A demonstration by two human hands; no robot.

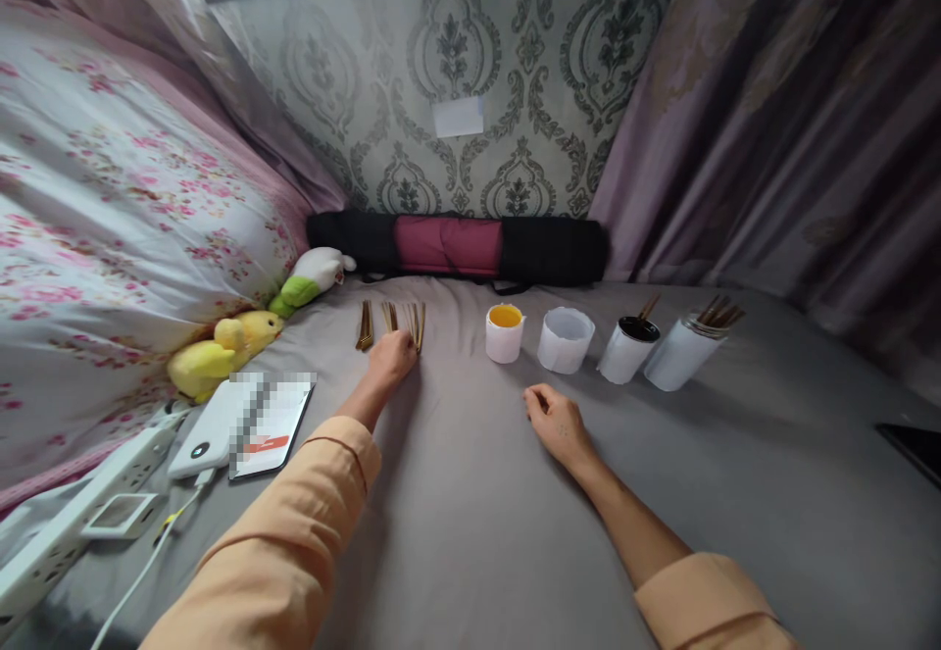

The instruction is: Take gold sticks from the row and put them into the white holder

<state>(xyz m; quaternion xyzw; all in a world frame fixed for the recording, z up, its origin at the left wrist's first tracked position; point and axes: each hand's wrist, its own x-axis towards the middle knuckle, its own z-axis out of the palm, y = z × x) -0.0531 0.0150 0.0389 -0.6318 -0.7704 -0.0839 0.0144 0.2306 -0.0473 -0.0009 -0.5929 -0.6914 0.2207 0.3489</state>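
My left hand [393,356] is closed over the near ends of thin brown sticks, its fingertips hidden beneath it. These sticks lie on the grey sheet in small groups: a left group [365,325], a middle group [389,317] and a right group [417,325]. My right hand [559,425] rests with curled fingers, and nothing shows in it. Beyond it stand a white cup with a yellow inside [504,341], a wider white cup [565,346], a white cup with a black inside [624,358] holding a few sticks, and a tilted white container [680,356] with several sticks.
A black and maroon roll bag [448,246] lies along the wall. Plush toys [221,351], a white power bank [213,429], a phone [275,434] and a power strip [88,513] are on the left. A dark flat object [916,449] sits at the right edge.
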